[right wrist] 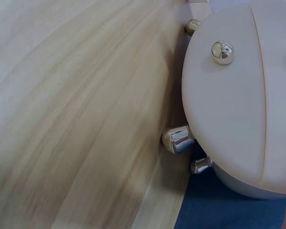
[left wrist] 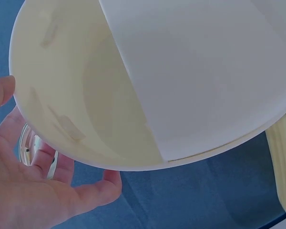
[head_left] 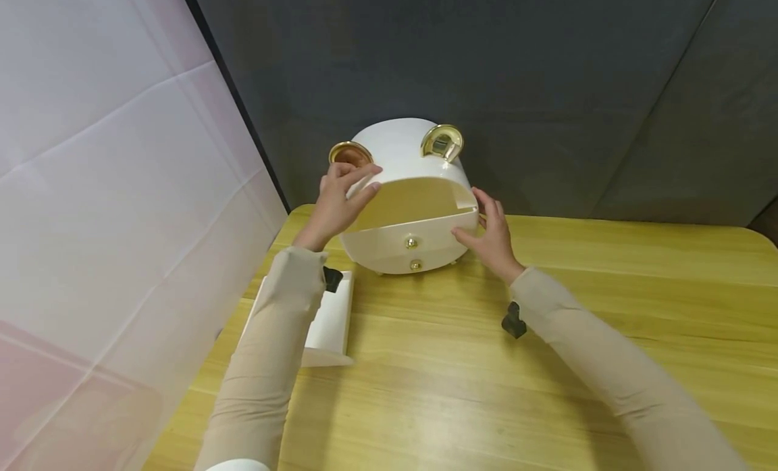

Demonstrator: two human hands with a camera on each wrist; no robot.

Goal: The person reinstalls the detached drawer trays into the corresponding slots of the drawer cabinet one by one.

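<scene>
- The wooden table carries our round white storage box at its far edge, box front facing us.
- Our left hand grips the upper left rim, fingers curled over it.
- Our right hand touches the right side with relaxed fingers, holding nothing.

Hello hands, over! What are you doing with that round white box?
Left hand grips the round white box at its open top edge. Right hand touches its side, fingers straight. White tray lies beside, nothing blocking.
</scene>
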